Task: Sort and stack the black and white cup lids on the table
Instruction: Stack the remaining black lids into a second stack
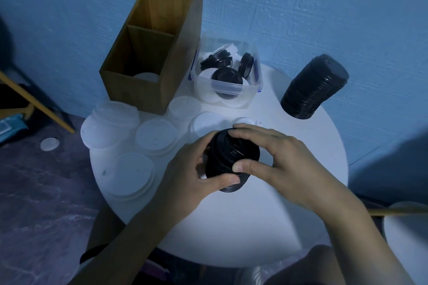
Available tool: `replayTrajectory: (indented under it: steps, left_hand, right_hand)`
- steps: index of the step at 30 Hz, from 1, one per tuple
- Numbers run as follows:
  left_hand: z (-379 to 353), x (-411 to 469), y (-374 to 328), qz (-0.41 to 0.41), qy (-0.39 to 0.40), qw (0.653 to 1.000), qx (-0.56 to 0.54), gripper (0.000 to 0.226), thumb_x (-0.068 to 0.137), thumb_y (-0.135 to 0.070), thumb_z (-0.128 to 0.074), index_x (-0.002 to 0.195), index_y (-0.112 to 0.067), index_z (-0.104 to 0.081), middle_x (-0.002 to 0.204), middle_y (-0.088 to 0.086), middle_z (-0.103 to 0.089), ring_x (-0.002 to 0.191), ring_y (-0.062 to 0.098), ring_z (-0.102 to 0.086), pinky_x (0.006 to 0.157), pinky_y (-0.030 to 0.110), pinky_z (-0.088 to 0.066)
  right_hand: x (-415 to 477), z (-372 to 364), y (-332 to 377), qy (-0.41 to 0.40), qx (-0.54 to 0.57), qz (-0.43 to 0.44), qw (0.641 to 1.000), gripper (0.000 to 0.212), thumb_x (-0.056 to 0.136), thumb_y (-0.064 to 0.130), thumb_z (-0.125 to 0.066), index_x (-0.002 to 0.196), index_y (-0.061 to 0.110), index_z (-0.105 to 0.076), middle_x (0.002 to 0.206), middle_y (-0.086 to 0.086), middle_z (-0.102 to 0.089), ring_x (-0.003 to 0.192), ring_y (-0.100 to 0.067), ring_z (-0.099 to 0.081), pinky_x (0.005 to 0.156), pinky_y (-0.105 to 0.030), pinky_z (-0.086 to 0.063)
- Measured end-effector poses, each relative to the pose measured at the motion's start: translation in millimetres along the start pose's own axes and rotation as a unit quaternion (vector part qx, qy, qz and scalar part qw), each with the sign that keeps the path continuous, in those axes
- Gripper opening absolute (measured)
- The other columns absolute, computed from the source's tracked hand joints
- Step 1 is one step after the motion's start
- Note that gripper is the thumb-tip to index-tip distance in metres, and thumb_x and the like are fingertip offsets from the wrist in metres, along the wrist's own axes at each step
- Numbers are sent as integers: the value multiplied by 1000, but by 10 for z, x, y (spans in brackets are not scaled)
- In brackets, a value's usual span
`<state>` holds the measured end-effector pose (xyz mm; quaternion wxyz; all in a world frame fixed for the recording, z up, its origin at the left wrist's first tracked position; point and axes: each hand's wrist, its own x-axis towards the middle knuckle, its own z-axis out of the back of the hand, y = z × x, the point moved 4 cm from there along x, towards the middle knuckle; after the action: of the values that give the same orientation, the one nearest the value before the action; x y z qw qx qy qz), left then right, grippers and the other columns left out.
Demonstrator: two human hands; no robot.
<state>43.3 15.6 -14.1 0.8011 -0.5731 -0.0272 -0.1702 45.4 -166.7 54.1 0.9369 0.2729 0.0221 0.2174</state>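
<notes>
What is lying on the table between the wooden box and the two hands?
In the head view, loose white lids lie on the table between the wooden box and the hands holding the black lid stack.

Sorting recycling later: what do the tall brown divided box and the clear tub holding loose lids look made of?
The tall brown divided box looks like wood or bamboo, matt, with visible grain lines. The clear tub looks like glossy see-through plastic: lids show through its walls.

Dim room, blue textured wall

A round white table (266, 222) stands against the blue wall (324, 7); the floor (41, 192) is dark and mottled. A yellow-framed piece of furniture (34, 102) sits at left, everything in cool, low light.
</notes>
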Motion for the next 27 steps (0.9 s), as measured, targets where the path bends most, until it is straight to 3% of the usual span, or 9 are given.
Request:
replayTrajectory:
  steps: [4, 7, 10, 14, 17, 21, 24, 27]
  left_hand:
    - [5, 3, -68, -14, -13, 1000, 7, 64, 69, -37, -83, 116, -68, -53, 106, -30, -67, 103, -1, -66, 82, 12, -51]
    - [-3, -13, 16, 1, -16, 1000, -1, 73, 67, -52, -79, 129, -69, -45, 117, -23, -66, 109, 5, -67, 89, 28, -58]
    - [-16, -35, 98, 28, -11, 1000, 3, 92, 66, -56, -79, 147, -62, -35, 128, -16, -63, 118, 9, -64, 97, 38, -58]
    - [-22, -34, 126, 31, 3, 999, 7, 85, 71, -58, -71, 148, -60, -34, 131, -14, -62, 122, 12, -62, 101, 43, -54]
    - [-14, -43, 123, 5, 6, 1000, 17, 63, 90, -68, -50, 150, -54, -35, 131, -16, -63, 122, 14, -61, 103, 48, -49]
    - [4, -43, 70, 12, -2, 1000, 10, 47, 98, -58, -39, 145, -56, -40, 134, -21, -61, 125, 12, -59, 106, 45, -47]
    - [1, -53, 94, 18, 15, 1000, -5, 53, 99, -54, -41, 150, -40, -43, 139, -13, -61, 129, 18, -57, 108, 49, -46]
    - [12, -64, 118, 18, 22, 1000, -12, 54, 99, -52, -43, 151, -37, -43, 141, -11, -60, 132, 21, -55, 109, 52, -44]
  right_hand:
    - [-47, -51, 0, -26, 15, -11, 1000, 57, 88, 59, -65, 141, 43, -53, 122, 57, -35, 129, 16, -39, 103, 0, -25]
    - [-65, -106, -45, -42, 80, -38, 995, 60, 79, 68, -68, 134, 55, -47, 126, 45, -53, 127, 9, -49, 109, -20, -39]
    - [-78, -152, -91, -61, 181, -61, 980, 68, 74, 62, -80, 135, 46, -54, 128, 31, -63, 126, 4, -56, 110, -31, -44]
    - [-99, -196, -116, -73, 266, -63, 959, 70, 71, 40, -83, 136, 32, -58, 126, 27, -66, 126, 3, -58, 109, -22, -44]
    - [-112, -245, -166, -78, 300, -70, 948, 68, 70, 34, -83, 134, 29, -60, 125, 22, -69, 124, 0, -60, 105, -18, -45]
    - [-125, -273, -210, -71, 349, -69, 932, 70, 71, 23, -82, 137, 23, -58, 127, 21, -69, 126, 0, -60, 104, -15, -44]
    - [-142, -281, -231, -47, 383, -65, 920, 67, 78, 14, -78, 140, 22, -55, 132, 14, -68, 131, -6, -58, 111, -23, -44]
    - [-167, -306, -258, -46, 388, -68, 918, 63, 82, 12, -76, 140, 24, -54, 132, 10, -69, 130, -9, -60, 111, -28, -45]
